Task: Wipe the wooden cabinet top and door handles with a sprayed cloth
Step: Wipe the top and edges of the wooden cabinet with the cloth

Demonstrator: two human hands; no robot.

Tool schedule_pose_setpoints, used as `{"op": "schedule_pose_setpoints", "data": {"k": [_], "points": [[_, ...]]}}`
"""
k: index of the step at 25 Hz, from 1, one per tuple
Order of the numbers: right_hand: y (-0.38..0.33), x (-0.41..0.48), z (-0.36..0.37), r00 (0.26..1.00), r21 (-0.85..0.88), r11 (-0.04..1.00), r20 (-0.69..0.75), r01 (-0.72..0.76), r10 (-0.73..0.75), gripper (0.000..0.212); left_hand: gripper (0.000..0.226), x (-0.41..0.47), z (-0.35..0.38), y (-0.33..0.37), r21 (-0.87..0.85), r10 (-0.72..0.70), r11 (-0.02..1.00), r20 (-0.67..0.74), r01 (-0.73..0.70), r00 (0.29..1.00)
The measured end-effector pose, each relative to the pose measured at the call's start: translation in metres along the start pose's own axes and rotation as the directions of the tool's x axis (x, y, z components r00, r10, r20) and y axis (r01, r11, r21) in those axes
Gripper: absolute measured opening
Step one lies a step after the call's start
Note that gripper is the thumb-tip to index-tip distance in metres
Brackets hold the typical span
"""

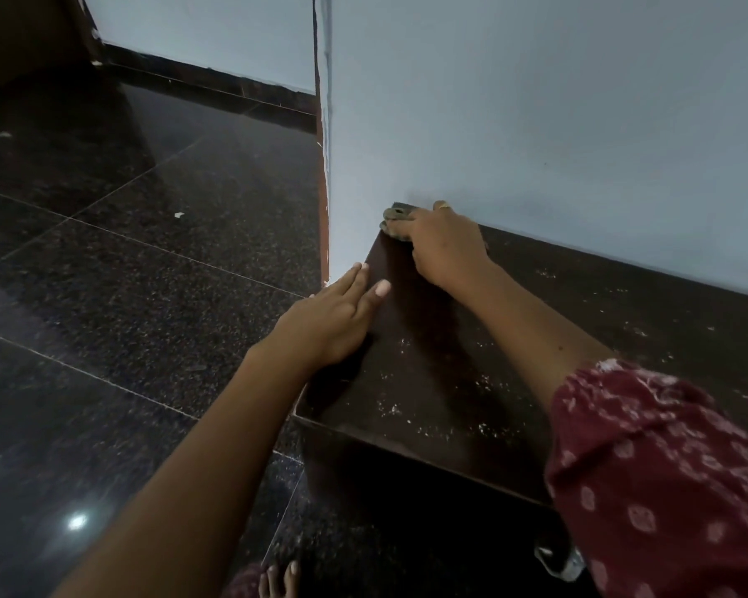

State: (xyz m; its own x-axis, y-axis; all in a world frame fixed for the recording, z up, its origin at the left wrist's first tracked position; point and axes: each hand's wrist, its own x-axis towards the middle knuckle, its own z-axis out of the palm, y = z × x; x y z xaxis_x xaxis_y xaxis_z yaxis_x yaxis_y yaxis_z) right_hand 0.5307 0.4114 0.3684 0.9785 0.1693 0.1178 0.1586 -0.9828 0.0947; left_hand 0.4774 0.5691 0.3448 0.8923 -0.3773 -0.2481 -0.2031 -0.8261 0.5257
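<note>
A low dark wooden cabinet [441, 381] stands against a pale blue wall, its top dusted with white specks. My right hand [443, 243] presses a small grey-brown cloth [396, 217] into the far left corner of the top, right at the wall. Most of the cloth is hidden under the fingers. My left hand [337, 315] lies flat on the cabinet's left edge, fingers straight and close together, holding nothing. The cabinet's front face is in shadow and no door handle can be made out.
Dark polished granite floor [126, 274] spreads to the left. The blue wall's corner [324, 166] juts out just beyond the cabinet. My bare toes [279, 580] show at the bottom. A pale object [558, 563] sits low by the cabinet front, partly behind my red patterned sleeve.
</note>
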Motion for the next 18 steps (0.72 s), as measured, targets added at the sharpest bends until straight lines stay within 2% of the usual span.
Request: {"op": "schedule_pose_setpoints", "data": {"k": [5,9,12,15,18], "points": [[-0.037,-0.072,-0.016,0.998,0.001,0.998,-0.002,0.064,-0.064,0.047,0.067,-0.010,0.004,-0.003,-0.232,0.019,0.972,-0.072,-0.035,0.997],[-0.056,-0.120,-0.021,0.990,0.025,0.991,0.026,0.135,-0.136,0.046,0.064,-0.018,0.010,-0.001,-0.216,0.003,0.976,-0.089,-0.022,0.996],[-0.062,-0.147,-0.018,0.974,0.011,0.974,-0.035,0.226,-0.225,0.048,0.066,-0.021,0.010,0.001,-0.231,0.021,0.972,-0.072,-0.037,0.997],[-0.057,-0.174,-0.016,0.938,-0.024,0.946,-0.128,0.322,-0.322,0.046,0.061,-0.017,0.010,0.002,-0.102,-0.006,0.995,-0.048,0.001,0.999],[-0.039,-0.197,-0.014,0.896,-0.077,0.901,-0.098,0.428,-0.434,0.041,0.062,-0.013,0.010,0.002,0.145,0.016,0.989,-0.050,-0.009,0.999]]}}
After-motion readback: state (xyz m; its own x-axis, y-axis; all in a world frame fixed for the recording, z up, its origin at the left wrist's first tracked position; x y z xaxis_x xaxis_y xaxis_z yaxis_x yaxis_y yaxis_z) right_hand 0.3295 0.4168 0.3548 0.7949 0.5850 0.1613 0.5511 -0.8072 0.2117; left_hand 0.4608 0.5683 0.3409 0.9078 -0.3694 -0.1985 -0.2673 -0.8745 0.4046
